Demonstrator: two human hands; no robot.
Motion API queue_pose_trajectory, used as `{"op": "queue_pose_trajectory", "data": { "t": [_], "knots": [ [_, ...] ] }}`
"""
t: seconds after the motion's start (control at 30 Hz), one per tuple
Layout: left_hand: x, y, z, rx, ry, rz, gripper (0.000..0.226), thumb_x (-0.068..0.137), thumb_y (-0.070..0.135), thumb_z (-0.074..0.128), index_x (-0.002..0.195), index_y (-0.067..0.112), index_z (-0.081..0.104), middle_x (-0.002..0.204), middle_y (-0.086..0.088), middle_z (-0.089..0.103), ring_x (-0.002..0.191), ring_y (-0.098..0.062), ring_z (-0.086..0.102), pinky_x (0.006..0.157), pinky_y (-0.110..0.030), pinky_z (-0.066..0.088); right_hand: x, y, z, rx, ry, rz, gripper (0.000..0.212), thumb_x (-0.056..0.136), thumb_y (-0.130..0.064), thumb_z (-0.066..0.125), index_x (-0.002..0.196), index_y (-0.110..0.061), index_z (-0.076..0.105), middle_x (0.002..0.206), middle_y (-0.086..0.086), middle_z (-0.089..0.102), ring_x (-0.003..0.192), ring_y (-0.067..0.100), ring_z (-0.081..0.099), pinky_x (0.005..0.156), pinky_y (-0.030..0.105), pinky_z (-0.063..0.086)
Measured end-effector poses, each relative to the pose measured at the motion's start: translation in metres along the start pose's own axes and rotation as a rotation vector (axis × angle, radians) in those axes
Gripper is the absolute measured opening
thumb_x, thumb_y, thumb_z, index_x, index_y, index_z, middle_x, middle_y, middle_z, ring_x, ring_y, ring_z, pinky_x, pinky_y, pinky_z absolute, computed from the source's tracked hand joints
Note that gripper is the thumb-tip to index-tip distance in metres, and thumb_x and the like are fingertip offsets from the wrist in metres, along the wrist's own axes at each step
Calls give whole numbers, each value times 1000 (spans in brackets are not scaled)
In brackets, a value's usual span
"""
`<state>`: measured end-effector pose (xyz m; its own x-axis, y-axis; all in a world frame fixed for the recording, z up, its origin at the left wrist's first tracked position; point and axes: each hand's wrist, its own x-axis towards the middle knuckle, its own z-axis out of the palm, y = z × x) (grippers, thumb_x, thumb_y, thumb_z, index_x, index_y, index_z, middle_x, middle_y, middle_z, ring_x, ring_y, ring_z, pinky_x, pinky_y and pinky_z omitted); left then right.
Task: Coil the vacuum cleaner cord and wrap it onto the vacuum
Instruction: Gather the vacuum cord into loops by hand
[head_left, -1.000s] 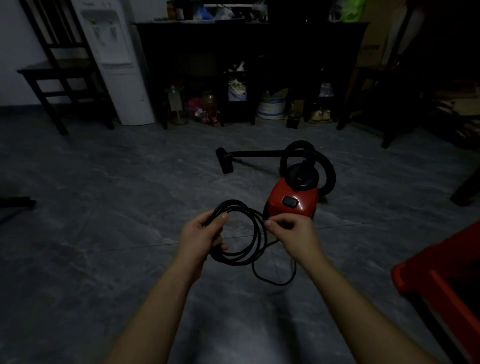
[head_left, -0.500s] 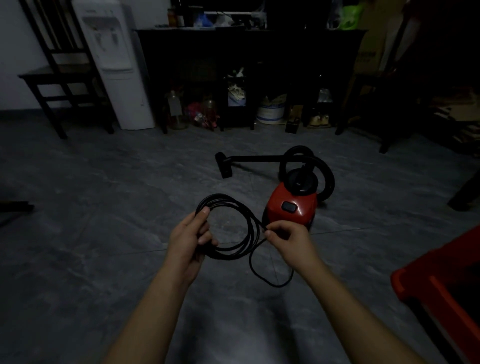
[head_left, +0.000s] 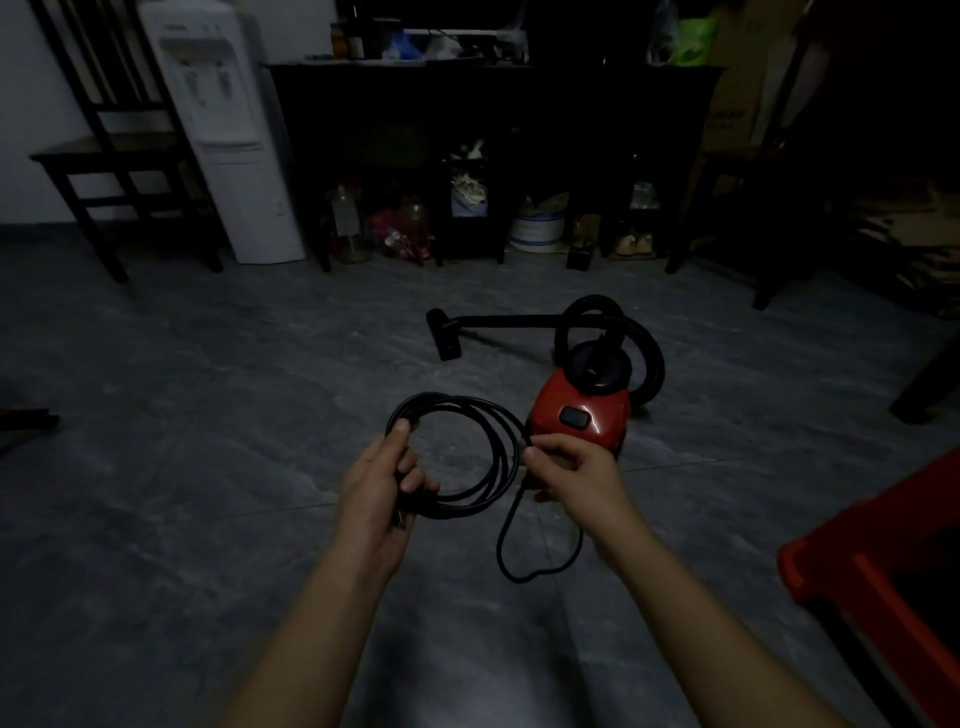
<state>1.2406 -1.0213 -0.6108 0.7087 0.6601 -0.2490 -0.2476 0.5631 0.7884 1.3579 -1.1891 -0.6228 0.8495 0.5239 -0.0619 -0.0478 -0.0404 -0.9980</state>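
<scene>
Pretty dim room, but here's the situation: the black cord (head_left: 506, 470) is gathered into a round coil of several loops, held up in the air between both hands, just in front of the red vacuum (head_left: 582, 415), which sits on the grey floor (head_left: 208, 415). The left hand (head_left: 382, 488) has its fingers curled around the left side of the coil, thumb lying up along the strands. The right hand (head_left: 574, 473) pinches the cord at the coil's right edge between thumb and forefinger, the other fingers tucked in. Below that hand, one slack loop of cord droops toward the floor. None of the cord is wrapped on the vacuum yet. The vacuum's black hose (head_left: 652, 358) curls around behind it, and the wand runs left to the nozzle (head_left: 444, 335). Further back there's a white water dispenser (head_left: 223, 130) beside a dark chair (head_left: 119, 145).
</scene>
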Motion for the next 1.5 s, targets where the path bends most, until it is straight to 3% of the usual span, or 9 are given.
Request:
{"op": "queue_pose_trajectory", "data": {
  "t": [0.3, 0.47, 0.7, 0.87, 0.97, 1.1, 1.2, 1.3, 1.5],
  "knots": [
    [-2, -4, 1, -37, -7, -33, 20, 101, 27, 52, 106, 10, 63, 53, 8, 31, 38, -4, 31, 42, -22, 44, 0, -2, 2, 148, -141, 227, 29, 93, -25, 67, 118, -10, 69, 112, 10, 74, 88, 22, 70, 65, 24, 54],
    [-1, -5, -1, -48, -3, -52, 21, 101, 30, 52, 105, 12, 63, 52, 7, 33, 39, -5, 32, 43, -22, 44, -2, -8, 1, 196, -257, 251, 25, 95, -21, 63, 116, -7, 70, 85, -3, 74, 65, 6, 63, 69, 27, 53],
    [0, -11, -1, -19, 47, -38, 23, 102, 34, 50, 102, 13, 60, 54, 6, 39, 41, -7, 38, 45, -22, 45, -8, -10, 10, 103, -330, 214, 20, 96, -16, 62, 114, -9, 68, 110, 6, 76, 75, 13, 62, 67, 25, 56],
    [1, -17, 0, 237, 118, 31, 33, 100, 40, 51, 101, 12, 66, 62, 0, 58, 52, -14, 56, 57, -29, 48, -8, -13, 10, 76, -258, 145, 14, 96, -18, 62, 103, -11, 71, 103, 4, 77, 83, 22, 62, 66, 24, 54],
    [6, -22, -4, 536, 186, 89, 35, 98, 46, 51, 108, 16, 64, 89, -1, 70, 77, -19, 66, 65, -31, 48, -8, -13, 7, 55, -238, 109, 14, 96, -18, 63, 103, -10, 72, 102, 5, 77, 87, 23, 65, 72, 30, 54],
    [1, -29, -7, 968, 161, 343, 58, 87, 46, 69, 137, 27, 47, 130, 9, 48, 118, -11, 51, 98, -34, 47, -6, -11, 3, 8, -151, 84, 13, 93, -17, 66, 102, -10, 71, 96, 6, 78, 85, 20, 72, 69, 27, 56],
    [-10, -39, 2, 1138, -96, 490, 61, 80, 40, 77, 134, 27, 52, 124, 15, 51, 115, -1, 49, 93, -18, 39, -3, -6, 3, -10, -66, 56, 7, 91, -15, 69, 96, -10, 71, 91, 10, 77, 84, 25, 73, 69, 31, 58],
    [-20, -53, 5, 1259, -327, 504, 61, 79, 44, 75, 134, 31, 53, 129, 16, 58, 116, 3, 52, 97, -17, 44, -1, -5, 4, 10, -26, 35, 7, 91, -13, 68, 92, -6, 71, 89, 10, 77, 80, 19, 73, 65, 26, 58],
    [-16, -57, 3, 1254, -297, 562, 54, 79, 45, 73, 128, 30, 57, 119, 16, 65, 111, 2, 59, 94, -27, 53, -4, -4, 12, 29, -17, 65, 16, 90, -18, 71, 99, -5, 71, 87, 8, 78, 78, 17, 75, 65, 24, 56]
  ]
}}
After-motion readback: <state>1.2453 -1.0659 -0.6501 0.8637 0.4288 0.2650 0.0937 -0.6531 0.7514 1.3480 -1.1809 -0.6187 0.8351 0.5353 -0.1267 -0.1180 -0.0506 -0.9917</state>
